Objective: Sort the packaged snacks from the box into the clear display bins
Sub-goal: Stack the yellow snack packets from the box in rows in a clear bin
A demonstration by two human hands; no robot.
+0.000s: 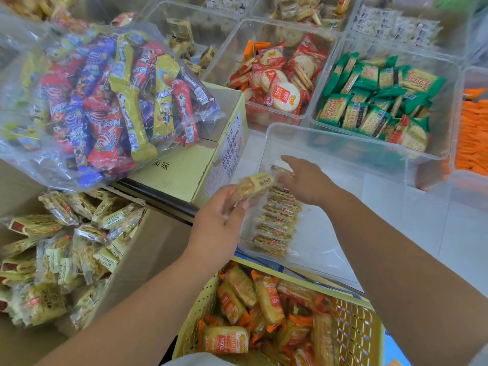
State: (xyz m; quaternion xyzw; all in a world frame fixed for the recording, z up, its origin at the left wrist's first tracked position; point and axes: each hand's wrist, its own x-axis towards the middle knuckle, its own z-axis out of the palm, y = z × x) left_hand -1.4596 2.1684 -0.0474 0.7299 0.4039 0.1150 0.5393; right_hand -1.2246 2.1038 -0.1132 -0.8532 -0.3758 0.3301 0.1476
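Observation:
An open cardboard box (137, 249) at the lower left holds several pale yellow snack packets (55, 249). My left hand (220, 215) grips one such packet (254, 186) just over the left wall of a clear display bin (330, 143). Inside that bin, a row of several matching packets (277, 220) stands on edge along the left side. My right hand (303, 180) reaches into the bin, its fingers resting on the far end of the row, at a packet (281, 170) there. Whether it grips that packet is unclear.
A big clear bag of colourful wrapped bars (105, 101) lies on a closed yellow carton (190, 167). Clear bins behind hold red cracker packs (277, 80), green cracker packs (375, 101) and orange packs (472, 136). A yellow perforated basket (353, 326) of orange snacks is at the bottom.

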